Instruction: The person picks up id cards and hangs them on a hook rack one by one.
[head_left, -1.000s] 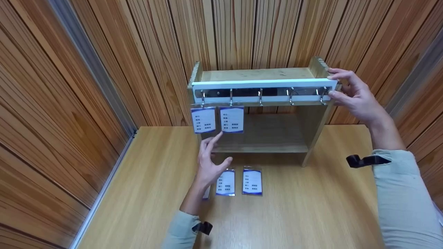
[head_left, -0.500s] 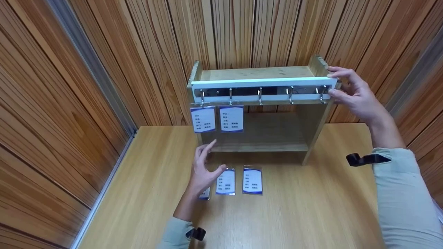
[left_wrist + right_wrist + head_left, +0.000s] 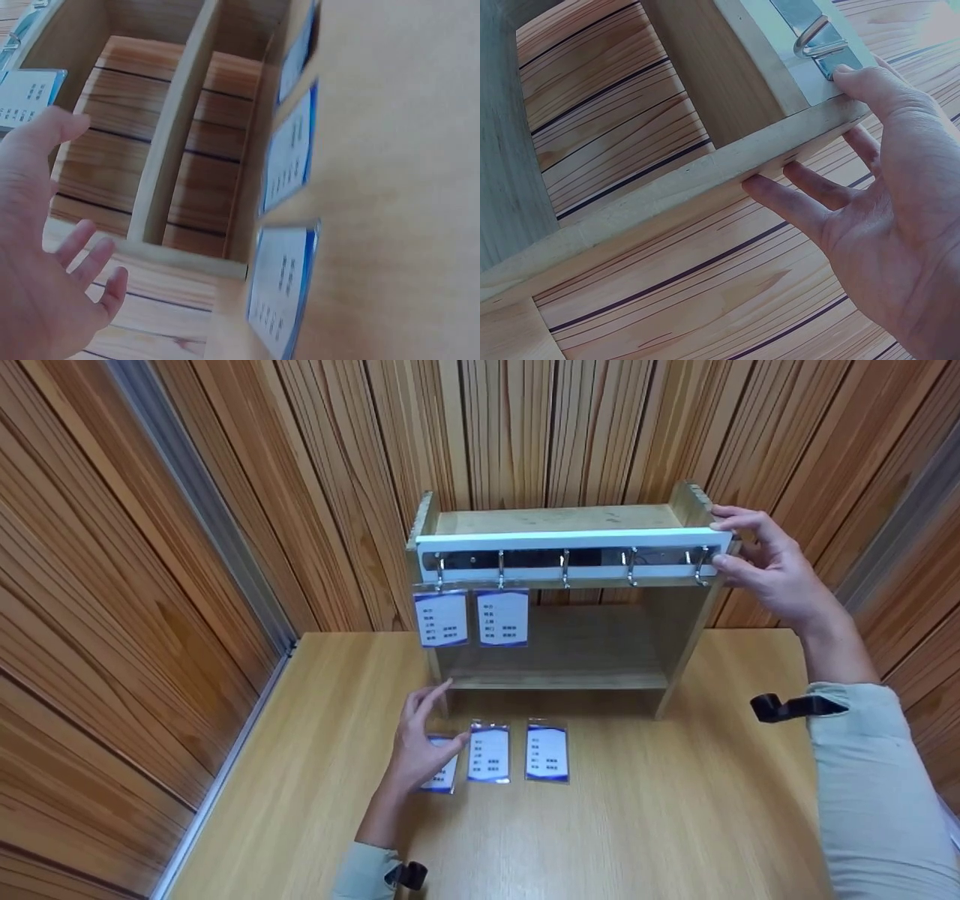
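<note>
A white hook rail (image 3: 525, 541) with several metal hooks runs across the front of a small wooden shelf (image 3: 555, 519). On its two leftmost hooks hang ID badges (image 3: 441, 619). My right hand (image 3: 776, 566) grips the rail's right end, thumb on the front; in the right wrist view, its fingers (image 3: 791, 202) touch the shelf's side panel. Over the tabletop, my left hand (image 3: 416, 746) holds nothing, thumb and fingers spread apart. It partly hides the leftmost of three ID badges lying in a row; the middle badge (image 3: 489, 754) and right badge (image 3: 547, 754) show fully.
The shelf stands on a wooden table (image 3: 637, 810) near a wood-panelled back wall (image 3: 510, 435). A panelled side wall (image 3: 97, 585) with a metal strip borders the table on the left. Black straps (image 3: 799, 707) sit at both sleeve cuffs.
My left hand has moved down and left, away from the second hanging badge to the leftmost badge on the table. My right hand has stayed on the rail's end.
</note>
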Motion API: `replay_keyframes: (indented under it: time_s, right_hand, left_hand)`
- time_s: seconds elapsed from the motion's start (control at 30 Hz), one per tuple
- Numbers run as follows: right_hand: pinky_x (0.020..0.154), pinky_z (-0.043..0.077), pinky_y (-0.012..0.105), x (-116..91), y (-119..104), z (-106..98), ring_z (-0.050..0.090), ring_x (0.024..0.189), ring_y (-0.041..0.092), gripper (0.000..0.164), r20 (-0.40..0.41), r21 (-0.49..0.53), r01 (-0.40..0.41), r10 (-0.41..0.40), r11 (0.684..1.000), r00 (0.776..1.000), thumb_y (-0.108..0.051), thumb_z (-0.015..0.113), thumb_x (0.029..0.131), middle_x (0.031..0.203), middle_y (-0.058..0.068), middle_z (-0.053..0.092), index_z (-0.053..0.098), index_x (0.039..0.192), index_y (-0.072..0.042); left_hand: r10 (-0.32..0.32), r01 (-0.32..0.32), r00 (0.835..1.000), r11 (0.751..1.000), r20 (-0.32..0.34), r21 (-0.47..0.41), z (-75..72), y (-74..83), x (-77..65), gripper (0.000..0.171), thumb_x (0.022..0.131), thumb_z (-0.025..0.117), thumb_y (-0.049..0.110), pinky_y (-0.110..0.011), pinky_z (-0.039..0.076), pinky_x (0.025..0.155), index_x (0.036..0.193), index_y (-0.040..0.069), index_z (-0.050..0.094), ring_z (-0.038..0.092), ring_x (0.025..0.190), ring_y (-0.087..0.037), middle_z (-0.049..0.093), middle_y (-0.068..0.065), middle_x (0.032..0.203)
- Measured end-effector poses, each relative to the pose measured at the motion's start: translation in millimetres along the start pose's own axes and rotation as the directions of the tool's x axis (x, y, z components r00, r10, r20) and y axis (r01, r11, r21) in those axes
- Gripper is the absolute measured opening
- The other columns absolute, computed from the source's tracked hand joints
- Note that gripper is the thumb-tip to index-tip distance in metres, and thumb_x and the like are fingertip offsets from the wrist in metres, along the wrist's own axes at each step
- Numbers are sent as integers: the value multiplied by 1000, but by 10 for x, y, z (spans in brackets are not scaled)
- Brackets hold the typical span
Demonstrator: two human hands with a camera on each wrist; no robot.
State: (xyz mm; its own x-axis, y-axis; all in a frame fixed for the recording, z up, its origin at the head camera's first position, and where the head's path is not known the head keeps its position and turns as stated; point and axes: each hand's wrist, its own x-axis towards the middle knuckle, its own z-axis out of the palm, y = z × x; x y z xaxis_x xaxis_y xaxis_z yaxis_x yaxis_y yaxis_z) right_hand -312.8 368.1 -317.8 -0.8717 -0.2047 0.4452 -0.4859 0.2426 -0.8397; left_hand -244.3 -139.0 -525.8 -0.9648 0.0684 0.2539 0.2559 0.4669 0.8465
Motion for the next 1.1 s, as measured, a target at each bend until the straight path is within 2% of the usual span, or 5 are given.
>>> replay_keyframes:
  time_s: [0.17,0.33,0.5,0.87,1.1]
  right_hand:
    - [96,62,18,6,-1,-6,61,139,11,45,9,14,6,-6,1000,1000,-1,62,112,178,-4,40,54,156,-6]
    - [95,62,18,8,2,-15,61,137,14,46,3,5,10,-10,1000,1000,-1,62,112,176,-5,41,54,156,-7]
    - [95,61,18,1,9,-16,61,137,14,46,-2,1,11,-11,1000,1000,0,62,112,176,-6,41,54,156,-7]
    - [95,62,17,-9,9,-14,62,137,13,45,2,28,15,-15,999,1000,0,61,111,176,-4,40,54,155,-6]
    - [95,61,18,-4,10,-13,60,138,13,45,-1,-10,1,-1,1000,1000,-1,62,112,176,-6,40,55,156,-8]
  left_hand:
    - [-5,3,1000,990,15,139,-29,-84,-13,84,89,94,29,-70,45,127,164,35,58,50,157,-38,51,-12,166]
    - [3,-10,1000,970,31,244,-39,-139,-23,76,87,95,35,-69,41,123,157,32,66,49,155,-39,53,-14,165]
    - [-13,-3,999,945,47,328,-29,-199,-23,71,84,95,37,-68,42,122,150,26,72,48,155,-41,53,-16,166]
    - [-110,65,988,931,104,359,-16,-329,7,82,82,101,39,-66,48,121,157,27,67,49,154,-42,49,-17,167]
    - [-147,95,983,923,113,373,-21,-384,25,79,82,102,37,-63,50,118,153,26,70,50,150,-41,50,-17,164]
